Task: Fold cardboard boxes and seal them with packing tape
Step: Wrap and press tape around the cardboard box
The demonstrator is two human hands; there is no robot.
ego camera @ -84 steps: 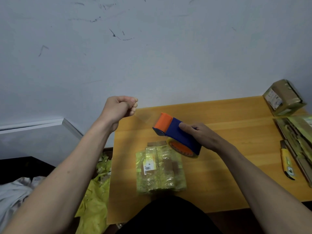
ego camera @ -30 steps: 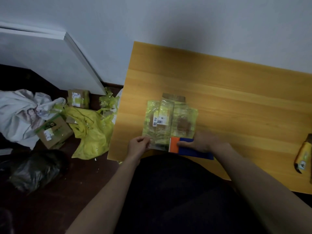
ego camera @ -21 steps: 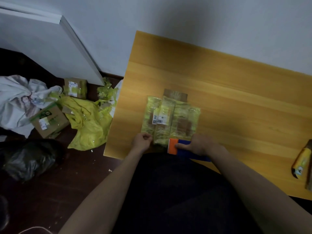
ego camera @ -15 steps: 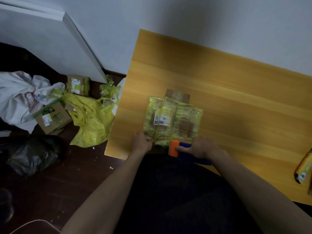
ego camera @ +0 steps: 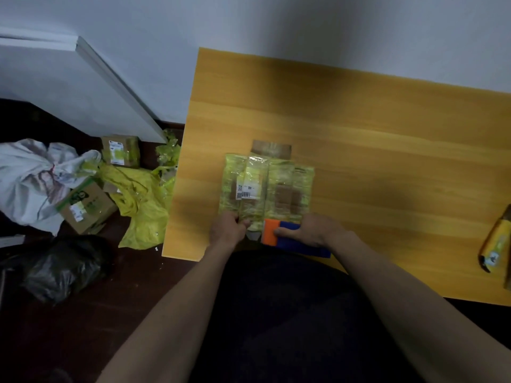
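flattened cardboard box (ego camera: 266,186), yellow-taped, flat near table edge

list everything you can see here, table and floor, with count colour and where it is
flattened box: 1, brown cardboard under yellow tape, table's near left
tape dispenser: 1, orange and blue, table's near edge
table: 1, light wood, against the wall
utility knife: 1, yellow, table's right edge
small boxes: 2, brown, on the floor at left
yellow plastic: 1 heap, floor beside the table
white cloth: 1, floor, far left
black bag: 1, floor, near left
left hand: grips the box's near edge
right hand: holds the dispenser
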